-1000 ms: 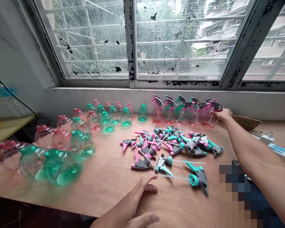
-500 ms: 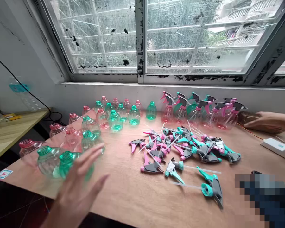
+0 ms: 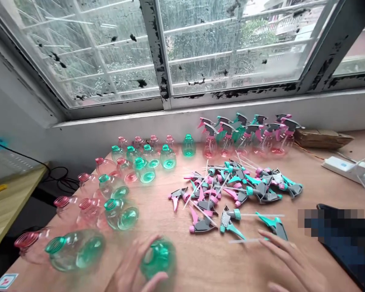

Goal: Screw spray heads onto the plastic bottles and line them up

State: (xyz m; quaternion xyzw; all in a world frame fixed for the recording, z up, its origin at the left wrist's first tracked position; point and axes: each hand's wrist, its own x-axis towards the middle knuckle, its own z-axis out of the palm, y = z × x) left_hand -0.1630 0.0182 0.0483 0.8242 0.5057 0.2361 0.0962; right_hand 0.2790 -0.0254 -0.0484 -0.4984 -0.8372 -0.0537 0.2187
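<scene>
My left hand (image 3: 130, 265) is closed around a clear green bottle (image 3: 162, 256) at the table's front edge; the bottle is somewhat blurred. Fingers apart, my right hand (image 3: 295, 261) hovers over a grey and turquoise spray trigger head (image 3: 278, 228), partly covering it. Whether the fingertips touch it I cannot tell. Beside it lies another turquoise spray head (image 3: 230, 223) with its straw pointing right. Behind them spreads a pile of pink and turquoise spray heads (image 3: 240, 184). To the left, open-necked bottles stand in rows, among them a large green one (image 3: 74, 248).
Several bottles with spray heads fitted (image 3: 246, 140) line the window wall. A brown wrapped package (image 3: 324, 139), a white power strip (image 3: 337, 164) and a dark, pixelated object (image 3: 343, 243) are on the right. A window (image 3: 231, 52) rises behind the table.
My left hand has taken a green bottle from the front of the left rows and carried it right. My right hand has left the brown package and come down to the front spray head.
</scene>
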